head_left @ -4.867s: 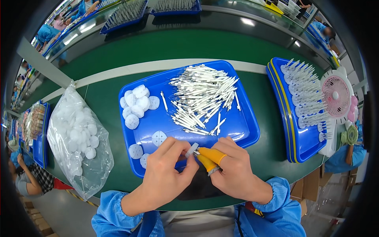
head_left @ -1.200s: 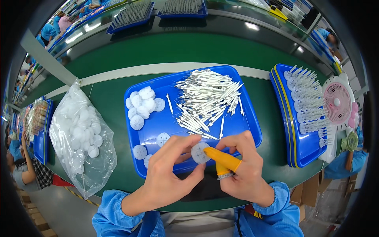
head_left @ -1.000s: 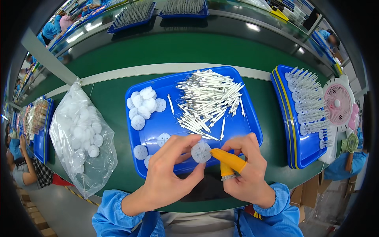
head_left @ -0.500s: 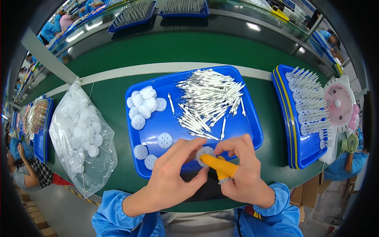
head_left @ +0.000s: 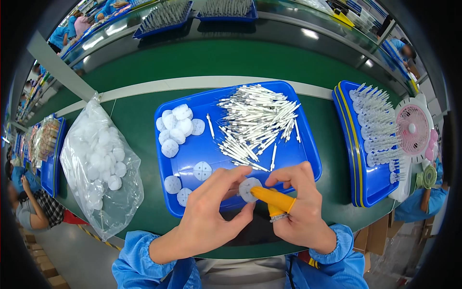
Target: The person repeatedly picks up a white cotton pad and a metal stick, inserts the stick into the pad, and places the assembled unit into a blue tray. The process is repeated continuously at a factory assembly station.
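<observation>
Hands meet over the near edge of the blue tray (head_left: pixel 308 159), both pinching one small white round disc (head_left: pixel 249 189) between them: the left hand (head_left: pixel 211 212) grips it from the left with thumb and forefinger, while the right hand (head_left: pixel 301 207) presses it from the right, its thumb sheathed in a yellow finger cot (head_left: pixel 272 198) whose tip lies against the disc. Both wrists end in blue sleeves at the lower edge. Just left of the hands, three more white discs (head_left: pixel 202 170) lie flat and apart on the tray floor. Farther back, a cluster of white discs (head_left: pixel 175 127) sits in the tray's left rear corner, and a loose heap of thin white sticks (head_left: pixel 257 123) fills its middle and right. The tray rests on a green surface (head_left: pixel 139 115). To the left lies a clear plastic bag of white discs (head_left: pixel 101 164); to the right, a second blue tray (head_left: pixel 356 159) carries rows of white assembled pieces (head_left: pixel 378 125), with a small pink fan (head_left: pixel 414 130) beside it.
</observation>
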{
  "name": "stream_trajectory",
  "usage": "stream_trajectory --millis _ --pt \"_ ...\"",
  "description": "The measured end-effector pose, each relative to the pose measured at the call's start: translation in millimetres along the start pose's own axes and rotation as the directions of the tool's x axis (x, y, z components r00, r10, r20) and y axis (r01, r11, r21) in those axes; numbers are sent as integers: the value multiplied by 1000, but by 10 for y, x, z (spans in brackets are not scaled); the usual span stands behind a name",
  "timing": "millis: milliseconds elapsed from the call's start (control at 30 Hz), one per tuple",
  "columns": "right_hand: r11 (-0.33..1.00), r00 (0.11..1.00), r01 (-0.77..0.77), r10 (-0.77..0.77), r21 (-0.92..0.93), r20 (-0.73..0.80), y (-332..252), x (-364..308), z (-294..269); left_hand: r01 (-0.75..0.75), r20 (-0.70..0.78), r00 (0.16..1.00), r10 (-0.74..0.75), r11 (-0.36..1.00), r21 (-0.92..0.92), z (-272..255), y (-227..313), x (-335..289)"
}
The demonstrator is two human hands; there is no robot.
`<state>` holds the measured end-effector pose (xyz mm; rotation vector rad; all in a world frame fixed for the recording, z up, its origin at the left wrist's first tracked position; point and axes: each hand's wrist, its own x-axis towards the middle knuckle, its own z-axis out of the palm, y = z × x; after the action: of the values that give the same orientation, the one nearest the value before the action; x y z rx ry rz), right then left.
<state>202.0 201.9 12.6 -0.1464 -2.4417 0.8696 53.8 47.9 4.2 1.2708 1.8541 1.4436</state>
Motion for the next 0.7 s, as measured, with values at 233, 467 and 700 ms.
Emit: stream_trajectory --millis 233,467,700 --pt "999 1000 -21 21 27 14 -3 -8 15 12 3 1000 -12 1000 7 4 -1 0" --pt "996 998 59 -61 68 33 13 -66 53 12 -3 1000 -12 1000 8 16 -16 4" --pt "999 999 -9 7 31 47 -26 -28 58 36 12 999 -37 999 37 13 13 -12"
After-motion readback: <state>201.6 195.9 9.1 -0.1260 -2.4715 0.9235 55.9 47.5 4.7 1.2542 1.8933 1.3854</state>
